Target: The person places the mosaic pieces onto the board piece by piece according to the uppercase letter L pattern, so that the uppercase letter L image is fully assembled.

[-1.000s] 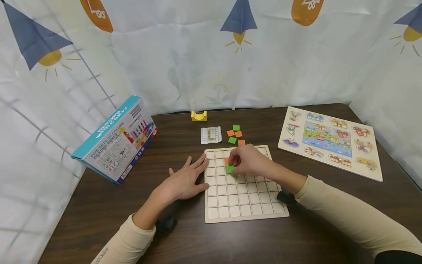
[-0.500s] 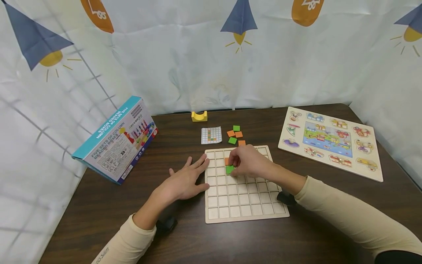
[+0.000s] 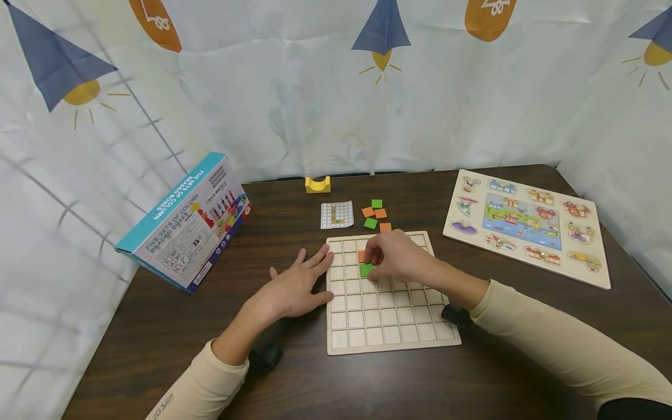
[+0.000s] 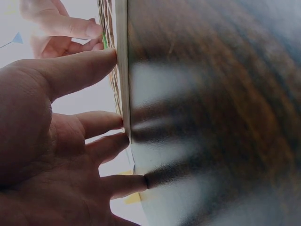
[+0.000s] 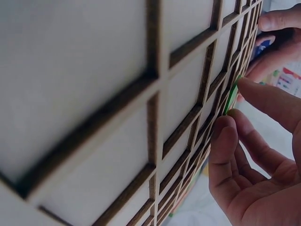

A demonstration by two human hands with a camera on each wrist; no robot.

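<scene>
A wooden grid board lies on the table in front of me. My left hand is spread out at its left side, and in the left wrist view the thumb and two fingertips touch the board's edge. With thumb and curled fingers, my right hand pinches a green square tile at a cell in the upper left part of the board. The right wrist view shows this green tile tilted between thumb and finger. An orange tile lies in the cell just behind it, partly covered by my fingers.
Behind the board lie several loose orange and green tiles and a small pattern card. A yellow block stands at the table's back edge. A toy box is at the left, a picture puzzle board at the right.
</scene>
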